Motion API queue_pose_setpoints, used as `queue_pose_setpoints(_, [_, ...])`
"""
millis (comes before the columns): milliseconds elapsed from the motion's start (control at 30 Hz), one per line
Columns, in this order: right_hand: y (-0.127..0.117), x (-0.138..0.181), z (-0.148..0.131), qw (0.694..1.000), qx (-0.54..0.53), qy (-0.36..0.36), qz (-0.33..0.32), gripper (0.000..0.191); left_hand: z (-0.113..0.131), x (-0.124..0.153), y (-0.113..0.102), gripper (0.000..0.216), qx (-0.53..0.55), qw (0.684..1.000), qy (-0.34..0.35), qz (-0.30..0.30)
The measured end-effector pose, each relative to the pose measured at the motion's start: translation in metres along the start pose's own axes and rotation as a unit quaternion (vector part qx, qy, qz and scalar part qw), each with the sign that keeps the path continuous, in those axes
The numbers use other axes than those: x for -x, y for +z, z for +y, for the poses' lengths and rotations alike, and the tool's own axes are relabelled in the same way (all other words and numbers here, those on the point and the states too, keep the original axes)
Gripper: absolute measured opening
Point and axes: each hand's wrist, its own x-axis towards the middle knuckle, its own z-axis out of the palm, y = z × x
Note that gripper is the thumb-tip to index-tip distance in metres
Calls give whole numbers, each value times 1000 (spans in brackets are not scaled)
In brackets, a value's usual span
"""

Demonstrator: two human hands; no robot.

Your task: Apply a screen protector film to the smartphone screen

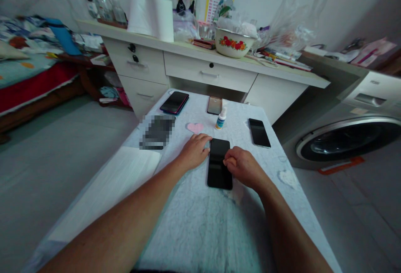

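A black smartphone [219, 177] lies screen up on the cloth-covered table, directly in front of me. At its upper left edge, my left hand [194, 151] holds the phone, fingers bent at the corner and thumb against the side. My right hand [242, 165] is closed over the phone's right edge, its fingertips pinched together at the screen. Whatever may be between those fingers is too small or hidden to make out. Just beyond the phone stand a small white-capped bottle [220, 120] with a blue and orange label and a pink heart-shaped piece [195, 128].
Another phone [259, 133] lies at the right, a stack of phones [174, 102] at the far left, and a phone-shaped item [215, 105] at the back. A pixelated dark object [157, 132] is left. Behind are a white desk [209, 70] and a washing machine [354, 118].
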Motion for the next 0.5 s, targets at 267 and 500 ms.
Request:
queue_pose_setpoints(267, [9,-10,8,997,4,19,72,11,0,-1,0,38,-9,1000,4,1])
queue_pose_setpoints(500, [16,-16,15,991,3,38,132,15,2,-1,-1,38,-9,1000,3,-1])
